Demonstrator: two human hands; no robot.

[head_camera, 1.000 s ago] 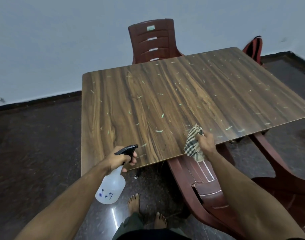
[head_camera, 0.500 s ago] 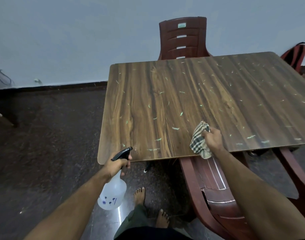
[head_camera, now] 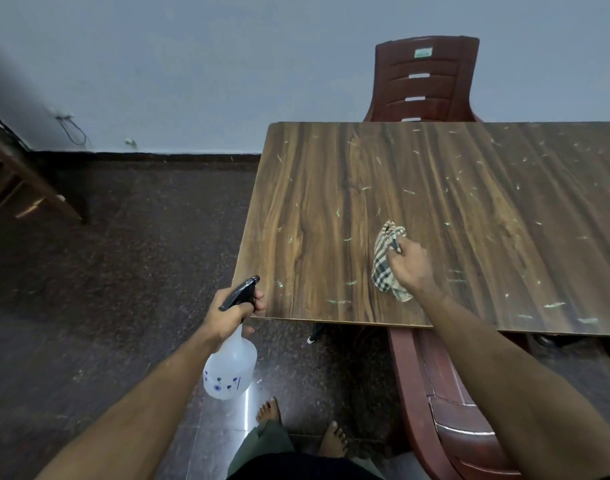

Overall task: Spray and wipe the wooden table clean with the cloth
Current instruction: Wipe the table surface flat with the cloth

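Observation:
The wooden table (head_camera: 331,202) fills the upper right, its dark grained top strewn with several pale green and white flecks. My right hand (head_camera: 409,265) grips a bunched checked cloth (head_camera: 383,263) and holds it on the tabletop near the front edge. My left hand (head_camera: 232,311) grips the neck and black trigger head of a translucent white spray bottle (head_camera: 229,370), which hangs beside the table's front left corner, nozzle pointing toward the tabletop.
A maroon plastic chair (head_camera: 425,77) stands behind the table against the pale wall. Another maroon chair (head_camera: 445,410) is pushed under the front edge at my right. Wooden furniture (head_camera: 16,181) sits at the far left. My bare feet (head_camera: 296,424) stand on the dark speckled floor.
My right hand has slid the cloth forward from the table's front edge onto the top. The view has swung left, so the table now sits further right. The bottle stays near the front left corner.

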